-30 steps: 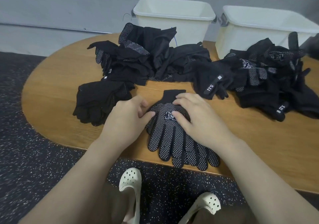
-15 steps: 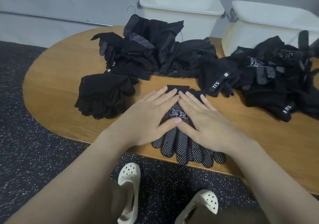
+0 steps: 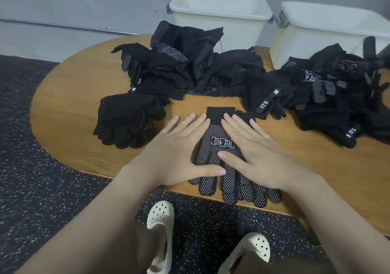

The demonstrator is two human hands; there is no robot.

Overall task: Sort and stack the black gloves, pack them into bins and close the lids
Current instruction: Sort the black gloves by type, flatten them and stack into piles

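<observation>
White-dotted black glove (image 3: 217, 147) lies flat, fingers overhanging table (image 3: 73, 96)

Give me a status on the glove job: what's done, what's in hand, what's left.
Done: one small stack of gloves sits sorted at the table's left. In hand: left hand and right hand press flat on a dotted glove at the table's near edge. Left: the big middle pile and right pile remain unsorted; the two white bins have no lids on, and their insides are hidden.
</observation>
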